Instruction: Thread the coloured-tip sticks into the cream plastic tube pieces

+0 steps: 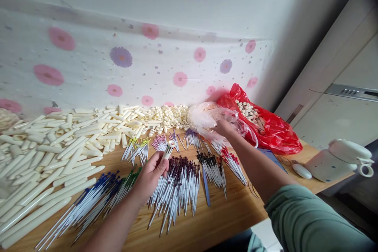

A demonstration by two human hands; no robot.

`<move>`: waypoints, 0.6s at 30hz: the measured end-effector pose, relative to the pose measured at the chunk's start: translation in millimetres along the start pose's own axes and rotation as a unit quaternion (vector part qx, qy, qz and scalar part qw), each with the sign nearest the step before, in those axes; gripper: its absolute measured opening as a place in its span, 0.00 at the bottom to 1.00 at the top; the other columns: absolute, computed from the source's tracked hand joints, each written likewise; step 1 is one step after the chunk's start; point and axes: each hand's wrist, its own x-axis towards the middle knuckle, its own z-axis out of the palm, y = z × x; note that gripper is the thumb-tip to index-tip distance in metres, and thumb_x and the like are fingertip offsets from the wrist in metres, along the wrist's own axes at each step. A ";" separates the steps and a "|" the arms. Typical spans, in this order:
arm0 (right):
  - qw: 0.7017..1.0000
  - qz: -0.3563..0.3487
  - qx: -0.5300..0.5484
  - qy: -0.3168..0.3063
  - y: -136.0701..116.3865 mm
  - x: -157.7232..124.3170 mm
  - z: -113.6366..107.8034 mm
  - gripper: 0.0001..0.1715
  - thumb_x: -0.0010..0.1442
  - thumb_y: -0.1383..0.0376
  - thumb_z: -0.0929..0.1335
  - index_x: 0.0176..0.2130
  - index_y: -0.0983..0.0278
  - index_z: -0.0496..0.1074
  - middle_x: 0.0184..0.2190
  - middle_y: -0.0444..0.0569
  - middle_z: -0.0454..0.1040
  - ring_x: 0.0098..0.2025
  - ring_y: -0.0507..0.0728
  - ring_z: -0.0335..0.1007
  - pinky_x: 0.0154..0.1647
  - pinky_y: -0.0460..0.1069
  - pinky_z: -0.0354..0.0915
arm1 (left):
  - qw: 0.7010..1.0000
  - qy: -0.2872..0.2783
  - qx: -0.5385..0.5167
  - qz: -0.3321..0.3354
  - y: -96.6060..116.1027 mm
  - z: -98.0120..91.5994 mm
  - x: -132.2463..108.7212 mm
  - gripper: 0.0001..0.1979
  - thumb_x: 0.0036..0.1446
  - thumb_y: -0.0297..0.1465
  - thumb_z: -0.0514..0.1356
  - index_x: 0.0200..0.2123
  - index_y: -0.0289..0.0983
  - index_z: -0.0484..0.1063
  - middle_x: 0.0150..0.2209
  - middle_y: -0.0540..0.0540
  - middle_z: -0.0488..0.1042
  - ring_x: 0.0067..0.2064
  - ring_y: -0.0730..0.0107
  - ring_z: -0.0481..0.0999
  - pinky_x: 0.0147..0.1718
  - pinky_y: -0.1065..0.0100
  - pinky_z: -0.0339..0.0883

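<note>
My left hand [154,173] is closed around a short cream slotted pen barrel piece [168,150], held upright above the refills. My right hand [223,127] reaches into a clear plastic bag [203,117] at the back; the plastic hides its fingers, and what they touch cannot be seen. Under and beside my left hand lie bundles of pen refills with brown [180,189], green [125,185] and blue tips [97,193]. Black-tipped refills [213,169] and red-tipped refills [233,163] lie below my right forearm.
Cream pen barrels [67,138] are heaped across the left and back, with slotted pieces [165,117] near the bag. A red plastic bag [274,134] holds small cream parts. At the right stand a white bottle [327,165] and a white oval object [301,171]. Blue tweezers-like strip [206,187] lies in front.
</note>
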 end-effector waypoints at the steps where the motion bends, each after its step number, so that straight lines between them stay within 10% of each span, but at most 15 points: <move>1: 1.000 -0.002 0.018 0.009 2.0 -10.3 -8.3 0.15 0.61 0.59 0.65 0.41 0.69 0.70 0.38 0.50 0.73 0.37 0.53 0.70 0.38 0.51 0.68 | 1.000 0.003 -0.010 0.004 -0.9 -0.1 -0.8 0.17 0.55 0.45 0.57 0.36 0.37 0.66 0.23 0.55 0.61 0.25 0.76 0.60 0.27 0.73 0.56; 7: 0.975 -0.121 0.185 -0.008 -38.1 -92.4 -30.5 0.16 0.58 0.56 0.65 0.34 0.66 0.72 0.27 0.46 0.73 0.27 0.50 0.65 0.28 0.44 0.61 | 0.999 0.024 -0.034 0.022 -8.5 6.6 -5.0 0.15 0.52 0.42 0.61 0.28 0.36 0.65 0.18 0.57 0.57 0.20 0.79 0.57 0.21 0.75 0.52; 13: 0.743 -0.269 0.547 -0.277 -118.8 -125.4 -17.7 0.19 0.49 0.54 0.72 0.32 0.68 0.73 0.24 0.43 0.69 0.23 0.47 0.62 0.26 0.44 0.63 | 0.997 0.026 -0.041 0.055 -1.9 9.9 -3.4 0.17 0.49 0.38 0.64 0.41 0.35 0.71 0.30 0.51 0.72 0.22 0.79 0.67 0.23 0.72 0.62; 18: 0.710 -0.208 0.630 -0.237 -142.8 -118.6 3.8 0.17 0.45 0.57 0.75 0.31 0.67 0.74 0.22 0.41 0.69 0.22 0.45 0.61 0.24 0.43 0.61 | 0.997 0.067 -0.012 0.044 0.7 -1.0 0.7 0.10 0.47 0.33 0.65 0.30 0.34 0.73 0.20 0.54 0.69 0.21 0.79 0.68 0.22 0.75 0.62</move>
